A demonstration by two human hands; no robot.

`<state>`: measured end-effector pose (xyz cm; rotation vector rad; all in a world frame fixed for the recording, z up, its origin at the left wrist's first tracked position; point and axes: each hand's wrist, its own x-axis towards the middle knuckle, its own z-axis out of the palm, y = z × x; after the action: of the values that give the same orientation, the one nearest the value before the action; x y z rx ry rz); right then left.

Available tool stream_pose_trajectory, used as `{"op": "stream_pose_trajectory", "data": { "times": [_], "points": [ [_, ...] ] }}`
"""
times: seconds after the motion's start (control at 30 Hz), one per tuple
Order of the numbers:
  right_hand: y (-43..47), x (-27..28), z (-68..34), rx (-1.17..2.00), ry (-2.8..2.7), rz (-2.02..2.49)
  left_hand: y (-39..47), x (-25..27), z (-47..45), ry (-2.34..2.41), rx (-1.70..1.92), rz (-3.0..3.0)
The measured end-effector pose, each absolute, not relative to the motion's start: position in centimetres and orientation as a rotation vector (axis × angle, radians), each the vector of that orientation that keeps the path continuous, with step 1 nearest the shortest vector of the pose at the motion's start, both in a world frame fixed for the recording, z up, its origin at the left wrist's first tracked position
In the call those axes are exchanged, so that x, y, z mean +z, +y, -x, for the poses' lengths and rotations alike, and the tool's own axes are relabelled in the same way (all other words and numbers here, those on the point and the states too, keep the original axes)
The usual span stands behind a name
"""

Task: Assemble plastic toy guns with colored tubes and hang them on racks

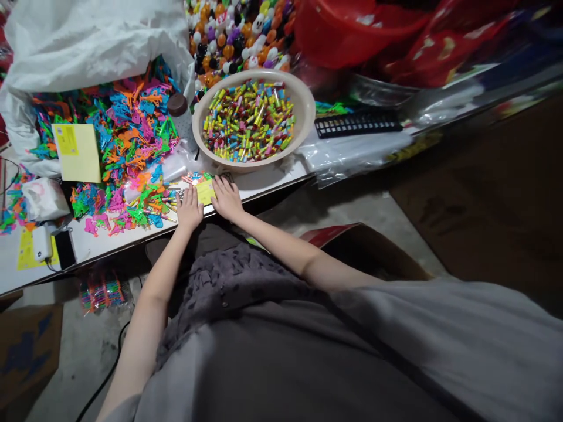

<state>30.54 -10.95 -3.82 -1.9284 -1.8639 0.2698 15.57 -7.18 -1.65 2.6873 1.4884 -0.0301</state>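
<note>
At the table's front edge a small yellow card [205,191] lies between my hands. My left hand [190,210] rests with outstretched fingers at the card's left side, its thumb at the card. Flat on the right side lies my right hand [227,198], fingers stretched forward. Small plastic toy guns [115,202] in pink, green, blue and orange lie left of my left hand, with some thin printed sticks among them. Just beyond the hands stands a beige basin [304,120] filled with small yellow, red and blue wrapped pieces. What lies under my palms is hidden.
A white sack [99,44] spills toy guns at the back left, with a yellow card pad [81,167] on them. A brown-lidded cup [177,105] stands beside the basin. Clear plastic bags [352,153] hang over the edge on the right. An open carton [373,252] sits below.
</note>
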Motion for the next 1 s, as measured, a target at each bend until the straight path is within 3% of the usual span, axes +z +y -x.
{"op": "stream_pose_trajectory", "data": {
  "times": [0.17,0.4,0.7,1.0],
  "points": [
    [-10.1,-3.7,-30.0,0.305,-2.038,1.782,-7.5,-2.0,-15.6,1.530,0.002,-2.696],
    [-10.8,-4.7,-32.2,0.348,-1.897,1.977,-8.6,-1.2,-16.1,1.587,-0.050,-2.609],
    [-11.4,-5.0,-33.4,0.404,-1.972,1.951,-7.9,-1.8,-18.1,1.349,-0.104,-2.604],
    [-12.4,-5.5,-35.0,0.434,-2.163,1.994,-9.5,-1.1,-18.3,1.499,0.115,-2.361]
  ]
}}
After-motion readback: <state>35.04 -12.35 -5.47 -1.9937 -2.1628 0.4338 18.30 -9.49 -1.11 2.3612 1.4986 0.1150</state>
